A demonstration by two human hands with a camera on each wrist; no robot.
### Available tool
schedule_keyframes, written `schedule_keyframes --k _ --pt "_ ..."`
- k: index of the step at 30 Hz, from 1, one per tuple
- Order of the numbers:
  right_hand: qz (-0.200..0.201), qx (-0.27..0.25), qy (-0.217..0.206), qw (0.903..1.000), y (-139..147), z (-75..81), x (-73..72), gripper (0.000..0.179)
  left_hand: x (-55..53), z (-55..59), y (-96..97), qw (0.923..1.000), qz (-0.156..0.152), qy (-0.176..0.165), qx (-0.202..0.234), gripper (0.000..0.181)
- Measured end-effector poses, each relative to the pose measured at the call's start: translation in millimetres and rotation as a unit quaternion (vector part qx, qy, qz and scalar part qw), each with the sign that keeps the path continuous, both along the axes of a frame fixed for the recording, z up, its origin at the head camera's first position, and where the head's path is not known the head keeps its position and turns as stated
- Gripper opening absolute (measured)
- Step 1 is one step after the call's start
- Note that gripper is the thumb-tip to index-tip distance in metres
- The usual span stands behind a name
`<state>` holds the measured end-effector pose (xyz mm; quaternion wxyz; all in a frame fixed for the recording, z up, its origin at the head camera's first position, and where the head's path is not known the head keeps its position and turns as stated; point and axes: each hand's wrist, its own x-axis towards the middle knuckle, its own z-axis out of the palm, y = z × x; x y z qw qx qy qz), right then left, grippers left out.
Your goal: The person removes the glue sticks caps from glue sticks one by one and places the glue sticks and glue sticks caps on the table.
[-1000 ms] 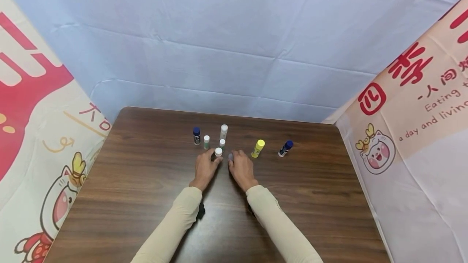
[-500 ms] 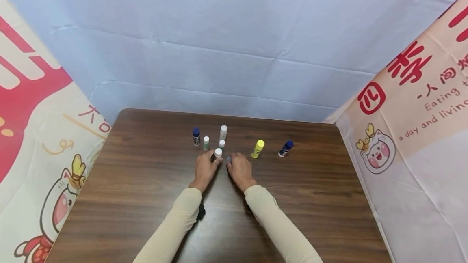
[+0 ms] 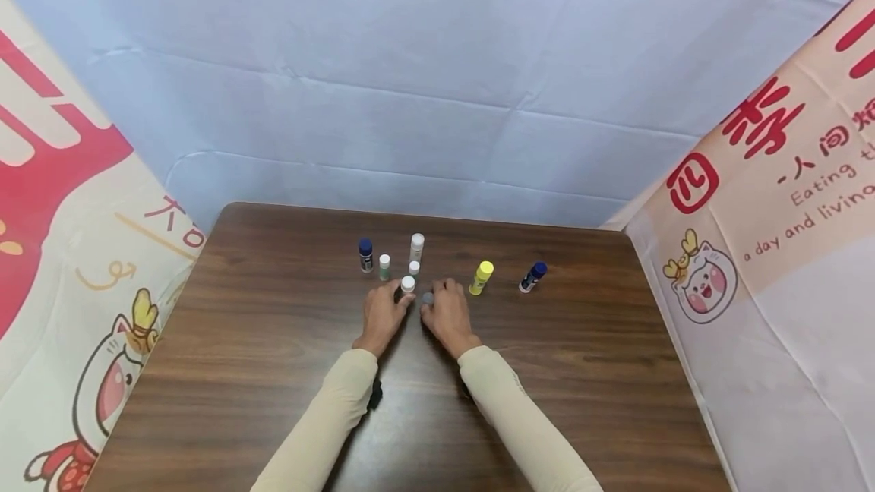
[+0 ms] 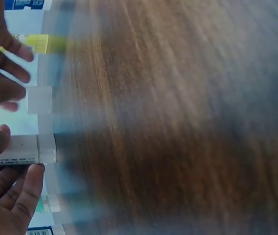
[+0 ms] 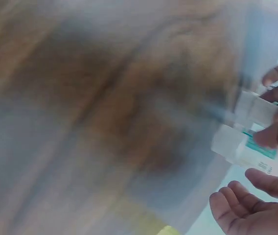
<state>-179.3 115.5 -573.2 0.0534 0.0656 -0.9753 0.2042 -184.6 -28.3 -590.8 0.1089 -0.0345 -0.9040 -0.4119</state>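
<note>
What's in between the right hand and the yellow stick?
Just bare brown table! In the head view, nothing stands between the right hand and the yellow stick, only a narrow strip of wood.

Brown table (image 3: 581, 386) (wood-grained) — capped tubes (image 3: 481, 278), upright

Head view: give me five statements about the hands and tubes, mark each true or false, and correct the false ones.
1. The left hand grips a white-capped tube. True.
2. The yellow tube lies flat. False: it stands upright.
3. Both blue-capped tubes stand right of the yellow one. False: one stands left of it.
4. Both sleeves are pale. True.
5. The right hand touches the left. False: a gap separates them.
</note>
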Motion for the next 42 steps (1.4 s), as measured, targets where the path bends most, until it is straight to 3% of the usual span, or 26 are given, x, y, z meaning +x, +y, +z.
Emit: schedule_keyframes --k 10,18,21,27,32,39,42 --pt "0.048 -0.066 0.077 0.9937 -1 19.6 -17.7 0.036 -0.8 0.3 -0.7 0.9999 -0.007 0.012 -0.002 0.027" --pt "0.144 -0.007 0.074 0.9867 -5 20.8 -26.1 0.041 6.1 -5.6 -3.4 0.9998 -0.016 0.011 0.005 0.027" --pt "0.162 0.015 0.063 0.9847 -8 21.0 -28.7 0.039 7.3 -6.8 -4.2 0.9999 -0.013 0.006 0.001 0.027" --pt "0.141 -0.007 0.058 0.9883 -6 23.3 -34.2 0.028 0.6 -2.4 -1.8 0.9999 -0.011 0.006 0.001 0.029" --pt "0.106 -0.044 0.076 0.9905 1 19.0 -30.4 0.022 2.4 -0.7 -1.0 0.9999 -0.011 0.006 -0.001 0.029" --pt "0.037 -0.073 0.089 0.9927 11 26.1 -21.8 0.025 -0.4 -2.8 -1.3 0.9998 -0.014 0.010 -0.004 0.029" --pt "0.031 -0.076 0.105 0.9910 13 27.2 -16.7 0.026 -0.4 -3.9 -2.1 0.9999 -0.009 0.005 -0.001 0.029"
